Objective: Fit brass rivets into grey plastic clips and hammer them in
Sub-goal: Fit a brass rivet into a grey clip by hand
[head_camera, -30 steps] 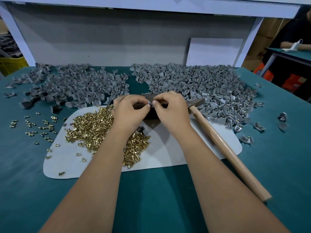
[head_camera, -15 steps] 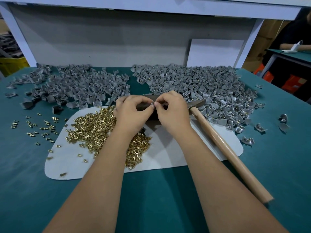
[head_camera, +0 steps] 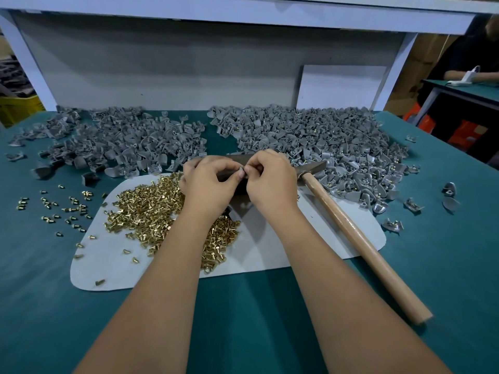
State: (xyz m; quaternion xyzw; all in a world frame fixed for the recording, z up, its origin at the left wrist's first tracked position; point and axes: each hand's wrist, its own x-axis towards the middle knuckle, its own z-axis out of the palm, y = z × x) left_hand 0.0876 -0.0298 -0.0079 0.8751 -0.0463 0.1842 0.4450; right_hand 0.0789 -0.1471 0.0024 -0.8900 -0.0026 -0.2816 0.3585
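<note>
Teal cloth covers the table (head_camera: 445,265), and on it lie two wide heaps of grey clips: the left heap (head_camera: 121,141) looks plain grey, while the right heap (head_camera: 310,136) shows flecks of brass here and there, so it is probably the finished pile. In front of them a pale mat (head_camera: 270,255) carries a mound of brass rivets (head_camera: 143,211), with strays scattered off its left edge. A hammer (head_camera: 359,238) lies slanted across the mat's right side, wooden handle toward the person, head beside the right heap, untouched.

Compared with a second ago almost nothing has shifted. The left hand (head_camera: 208,187) and right hand (head_camera: 272,182) are still pressed together over the same spot behind the rivet mound, fingertips curled in and pinching one small grey clip (head_camera: 241,171) between them. That suggests the rivet is still being seated, and hammering has not begun.

The clip is mostly covered by thumbs and fingertips. I cannot tell whether a rivet is already in it, nor which hand would hold it. A dark block (head_camera: 235,182) sits under the hands, largely hidden; it may be the striking base.
</note>
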